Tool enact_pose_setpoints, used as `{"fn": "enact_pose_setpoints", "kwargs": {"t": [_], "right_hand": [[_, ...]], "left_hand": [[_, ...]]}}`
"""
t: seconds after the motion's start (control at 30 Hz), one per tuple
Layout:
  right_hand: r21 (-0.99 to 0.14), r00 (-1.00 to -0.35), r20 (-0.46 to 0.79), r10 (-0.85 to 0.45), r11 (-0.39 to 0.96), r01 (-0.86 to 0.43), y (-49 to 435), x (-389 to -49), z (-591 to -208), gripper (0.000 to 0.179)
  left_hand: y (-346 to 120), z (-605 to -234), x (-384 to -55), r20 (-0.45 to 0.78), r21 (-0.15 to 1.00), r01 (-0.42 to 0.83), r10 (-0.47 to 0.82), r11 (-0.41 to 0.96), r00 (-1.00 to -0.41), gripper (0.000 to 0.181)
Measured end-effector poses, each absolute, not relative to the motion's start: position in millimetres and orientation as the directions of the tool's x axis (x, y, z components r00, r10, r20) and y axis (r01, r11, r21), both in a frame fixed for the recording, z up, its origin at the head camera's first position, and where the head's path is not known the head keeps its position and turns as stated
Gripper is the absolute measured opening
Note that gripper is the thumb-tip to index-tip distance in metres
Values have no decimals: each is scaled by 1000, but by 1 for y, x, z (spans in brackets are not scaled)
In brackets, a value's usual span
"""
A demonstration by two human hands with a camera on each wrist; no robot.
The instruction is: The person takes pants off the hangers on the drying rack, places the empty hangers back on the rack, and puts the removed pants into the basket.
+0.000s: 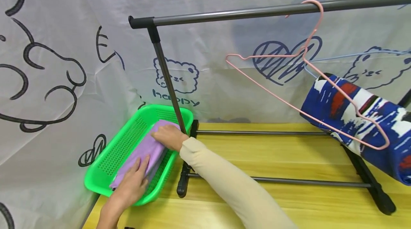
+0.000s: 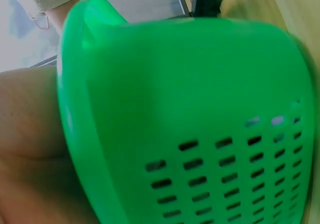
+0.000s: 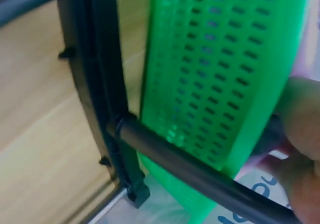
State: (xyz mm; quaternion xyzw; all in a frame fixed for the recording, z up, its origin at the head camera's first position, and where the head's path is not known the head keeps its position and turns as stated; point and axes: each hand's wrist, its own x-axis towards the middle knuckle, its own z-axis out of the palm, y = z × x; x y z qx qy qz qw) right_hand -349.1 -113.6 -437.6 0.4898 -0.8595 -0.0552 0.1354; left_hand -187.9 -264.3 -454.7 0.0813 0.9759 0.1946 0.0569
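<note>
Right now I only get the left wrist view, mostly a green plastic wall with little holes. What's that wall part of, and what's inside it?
Observer: It's a green basket, and the head view shows a purple cloth lying inside.

Visitor: Oh! And is anyone touching that cloth, or is it just lying there?

Observer: The left hand and the right hand are both on it, the right farther from the head camera.

Visitor: Fun. Anything hanging up nearby that I'm missing?

Observer: Yes, a pink hanger is hooked over a dark rail.
</note>
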Motion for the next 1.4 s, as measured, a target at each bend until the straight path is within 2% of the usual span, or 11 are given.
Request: {"fn": "enact_pose_setpoints", "kwargs": {"t": [0.17, 0.27, 0.47, 0.6, 0.7, 0.8, 0.97, 1.13, 1.27, 1.4], "right_hand": [[38, -584, 57, -810, 586, -810, -108, -341, -429, 13], [-32, -630, -2, -777, 629, -776, -105, -336, -425, 14], [-108, -684, -141, -716, 698, -708, -105, -324, -419, 15], [-109, -698, -176, -694, 719, -686, -106, -319, -419, 8], [-74, -701, -165, -693, 718, -692, -104, -315, -419, 5], [-52, -701, -149, -697, 713, -699, -102, -314, -420, 10], [-101, -672, -100, -734, 680, -727, -95, -312, -420, 7], [-164, -614, 26, -789, 603, -781, -82, -305, -408, 30], [-153, -583, 133, -801, 565, -811, -66, -300, -400, 31], [-181, -568, 191, -801, 540, -822, -45, -297, -393, 32]], "left_hand": [[-260, -454, -189, -105, 427, 157, 221, 891, -970, 62], [-257, -454, -190, -126, 456, 155, 236, 876, -963, 56], [-256, -454, -189, -125, 497, 152, 244, 854, -962, 47], [-254, -454, -189, -111, 479, 165, 245, 862, -963, 46], [-252, -453, -189, -99, 453, 172, 241, 875, -966, 47], [-251, -454, -189, -95, 433, 168, 231, 885, -968, 49], [-252, -451, -186, -124, 440, 141, 215, 887, -969, 46], [-255, -442, -185, -135, 477, 102, 187, 873, -973, 43], [-255, -434, -189, -81, 486, 136, 200, 863, -976, 40], [-251, -425, -194, 73, 409, 268, 261, 872, -963, 34]]}}
